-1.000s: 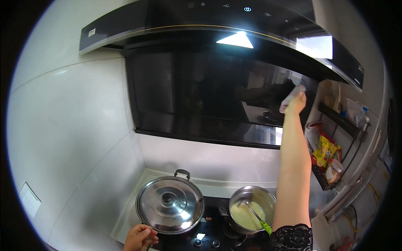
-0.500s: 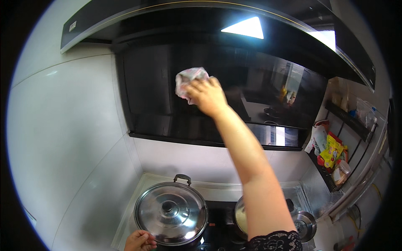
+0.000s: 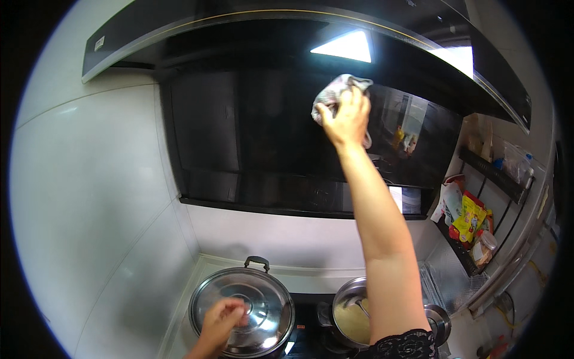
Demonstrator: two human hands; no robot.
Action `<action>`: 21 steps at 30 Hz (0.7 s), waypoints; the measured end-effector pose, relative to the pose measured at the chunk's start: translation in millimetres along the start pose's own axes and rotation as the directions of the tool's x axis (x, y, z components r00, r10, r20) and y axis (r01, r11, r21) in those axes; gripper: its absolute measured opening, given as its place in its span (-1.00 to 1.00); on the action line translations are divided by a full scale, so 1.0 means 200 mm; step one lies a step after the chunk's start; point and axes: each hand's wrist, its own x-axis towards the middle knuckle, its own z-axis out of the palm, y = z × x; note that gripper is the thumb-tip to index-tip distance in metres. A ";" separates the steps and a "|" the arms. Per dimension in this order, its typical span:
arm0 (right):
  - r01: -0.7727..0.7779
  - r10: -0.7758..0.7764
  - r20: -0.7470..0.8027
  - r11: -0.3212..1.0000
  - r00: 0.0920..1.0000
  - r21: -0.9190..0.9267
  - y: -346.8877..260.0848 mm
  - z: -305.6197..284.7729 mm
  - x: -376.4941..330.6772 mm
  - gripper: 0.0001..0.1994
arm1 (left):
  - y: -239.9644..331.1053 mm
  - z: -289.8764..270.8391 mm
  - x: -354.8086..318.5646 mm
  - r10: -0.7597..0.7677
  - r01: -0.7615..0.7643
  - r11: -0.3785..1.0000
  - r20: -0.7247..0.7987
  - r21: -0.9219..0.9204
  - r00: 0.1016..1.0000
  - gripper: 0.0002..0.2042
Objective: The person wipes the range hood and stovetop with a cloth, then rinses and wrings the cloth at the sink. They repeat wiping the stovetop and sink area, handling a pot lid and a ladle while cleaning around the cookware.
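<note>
A crumpled grey cloth, bunched with no clear long axis, presses against the black range hood, gripped by the right hand. Well below the hood, the left hand rests loosely on a steel pot lid, beside a smaller pot.

**Colour and pattern survey, cooking area**

Crumpled cloth: pale grey-white, unpatterned. Glossy glass range hood panel: black, mirror reflections. Wall tiles: plain white. Round domed steel pot lid: bright silver, black handle. Smaller steel pot: silver, pale yellow contents. Snack packet: yellow with red. Sleeve edge: black lace.
</note>
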 end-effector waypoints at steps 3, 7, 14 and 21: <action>0.125 -0.136 0.107 0.987 0.985 0.100 -0.18 0.10 -0.11 -0.55 | 0.17 0.07 0.39 0.397 -0.381 0.777 0.078 0.501 0.914 -0.60; 0.309 -0.318 0.158 0.948 0.935 0.080 -0.29 0.15 -0.17 -0.75 | 0.53 0.19 0.81 0.813 -0.684 0.174 0.288 0.709 0.506 -0.50; 0.007 -0.051 0.372 0.993 0.927 0.119 0.25 -0.36 -0.42 -0.71 | 0.76 0.49 0.73 0.891 -0.801 -0.073 0.401 0.594 0.216 -0.44; 0.090 -0.013 -0.434 0.983 0.901 0.158 0.41 -1.37 0.11 -0.49 | 1.20 0.71 0.39 0.879 -0.674 -0.402 0.467 0.619 -0.094 -0.47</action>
